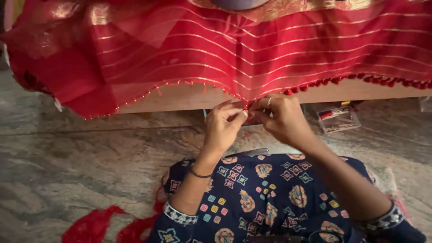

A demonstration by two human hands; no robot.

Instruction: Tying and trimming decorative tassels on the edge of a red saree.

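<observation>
**Two hands pinch the edge of a red cloth**

There are two hands here, and both belong to one person. The left hand [223,122] and the right hand [280,118] meet in the middle, close to each other. Their fingertips almost touch.

The fingers of the left hand are bunched together. The thumb and first finger pinch a tiny red tassel [245,108] on the hem of the cloth. The fingers of the right hand are curled together too, and they hold the hem just to the right of that same spot. One ring [269,101] shows on the right hand. One thin dark bangle [199,174] sits on the left wrist.

One big red cloth [252,49] with thin gold stripes hangs over one wooden board [189,96] on the far side. A row of small red tassels [387,81] runs along the hem to the right. There are too many, and they are too small, to count. To the left the hem has only tiny beads.

One small clear box [337,118] lies on the stone floor [67,153], to the right of the hands. It holds thread, but I cannot tell how many pieces.

One scrap of red cloth [96,225] lies on the floor, near and to the left. The person's lap is covered by a dark blue dress [265,198] with bright little patterns.
</observation>
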